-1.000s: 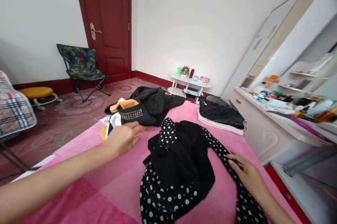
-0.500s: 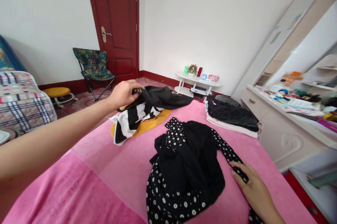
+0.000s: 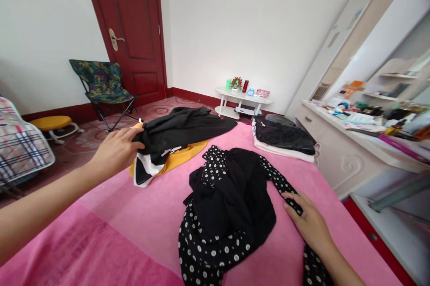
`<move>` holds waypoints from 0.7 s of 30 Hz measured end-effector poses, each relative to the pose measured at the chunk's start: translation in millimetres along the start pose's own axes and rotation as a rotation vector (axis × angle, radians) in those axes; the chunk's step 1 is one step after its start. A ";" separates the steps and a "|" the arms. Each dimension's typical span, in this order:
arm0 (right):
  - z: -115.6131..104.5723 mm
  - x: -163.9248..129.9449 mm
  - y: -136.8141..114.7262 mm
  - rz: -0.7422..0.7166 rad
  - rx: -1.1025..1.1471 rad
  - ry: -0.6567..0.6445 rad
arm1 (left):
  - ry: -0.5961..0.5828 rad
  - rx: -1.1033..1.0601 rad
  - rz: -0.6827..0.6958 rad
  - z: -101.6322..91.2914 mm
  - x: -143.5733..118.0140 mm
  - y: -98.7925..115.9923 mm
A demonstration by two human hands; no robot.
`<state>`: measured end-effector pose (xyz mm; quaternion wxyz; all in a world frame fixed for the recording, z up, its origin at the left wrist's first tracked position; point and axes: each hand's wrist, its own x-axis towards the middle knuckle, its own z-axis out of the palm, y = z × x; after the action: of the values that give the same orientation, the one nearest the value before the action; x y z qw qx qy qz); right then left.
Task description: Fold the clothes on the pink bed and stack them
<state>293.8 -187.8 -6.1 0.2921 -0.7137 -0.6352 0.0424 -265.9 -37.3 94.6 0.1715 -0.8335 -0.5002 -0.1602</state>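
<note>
At the far left of the bed, my left hand (image 3: 121, 146) pinches the edge of a plain black garment (image 3: 181, 127). That garment lies over a black-and-white piece of clothing (image 3: 145, 170) and a mustard-yellow one (image 3: 188, 155). Nearer to me, a black garment with white polka dots (image 3: 240, 201) lies in a crumpled heap, its plain black part bunched in the middle. Its long dotted sleeve or tie (image 3: 277, 178) runs out to the right. My right hand (image 3: 307, 219) rests there with thumb and fingers around this dotted strip.
Pink bedding (image 3: 141, 219) covers the bed. Folded black and white clothes (image 3: 285, 138) lie at its far right corner. Beyond stand a small white table (image 3: 243, 96), a camping chair (image 3: 101, 84) and a yellow stool (image 3: 52, 122). A cluttered dresser (image 3: 356, 143) lines the right side.
My left hand has moved left and toward me, drawing the black garment's edge over the black-and-white one. My right hand stays on the dotted strip. The view has shifted slightly right.
</note>
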 end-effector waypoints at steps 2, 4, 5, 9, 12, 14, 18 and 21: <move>-0.3 0.7 -2.1 -0.014 -0.015 0.005 | 0.042 -0.199 0.083 -28.3 7.2 43.5; -0.5 1.1 -4.8 -0.022 -0.037 0.006 | -0.022 -0.477 0.207 -52.3 8.0 95.4; -0.7 1.0 -6.8 -0.020 -0.050 0.005 | -0.062 -0.556 0.274 -61.4 6.2 121.3; -4.9 -0.7 -19.1 -0.006 -0.119 0.003 | -0.210 -0.622 0.589 -76.9 -3.6 196.9; -15.6 -0.9 -23.5 -0.017 -0.115 -0.052 | -0.291 -0.635 0.616 -72.1 -0.6 208.7; -28.0 1.2 -17.8 -0.008 -0.088 -0.108 | -0.320 -0.684 0.558 -65.9 5.8 192.7; -57.6 14.0 10.2 0.146 -0.135 -0.070 | -0.268 -0.705 0.308 -48.2 12.1 112.4; -68.6 32.8 19.9 0.175 -0.162 0.054 | -0.301 -0.556 0.032 -29.0 3.6 39.3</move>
<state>347.2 -182.7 51.3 0.2455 -0.7887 -0.5636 -0.0030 -232.1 -64.8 117.0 -0.1366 -0.8706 -0.4437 -0.1627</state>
